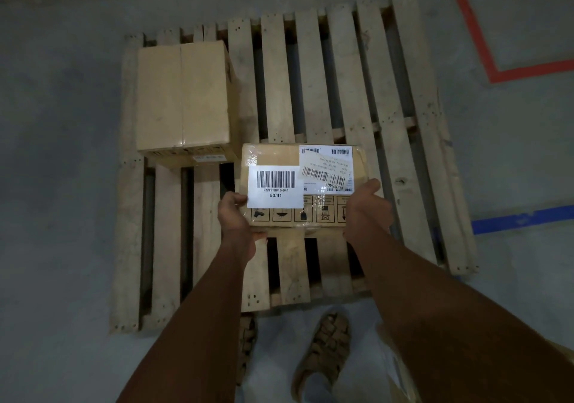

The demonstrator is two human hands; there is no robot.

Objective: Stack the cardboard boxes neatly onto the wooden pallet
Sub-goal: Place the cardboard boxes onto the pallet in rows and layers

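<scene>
A wooden pallet (351, 70) lies on the grey floor in front of me. A plain cardboard box (183, 95) stands on its far left part, top seam taped. To the right of it and nearer to me is a flatter labelled box (273, 157) with white barcode stickers and handling symbols. My left hand (234, 216) grips its near left corner, and my right hand (366, 207) holds its near right edge. Whether this box rests on the slats or hovers just above them I cannot tell.
Red floor tape (484, 52) runs at the far right and a blue tape strip (521, 218) lies right of the pallet. My sandalled feet (323, 350) stand at the pallet's near edge. Part of another cardboard box (400, 368) shows by my right arm.
</scene>
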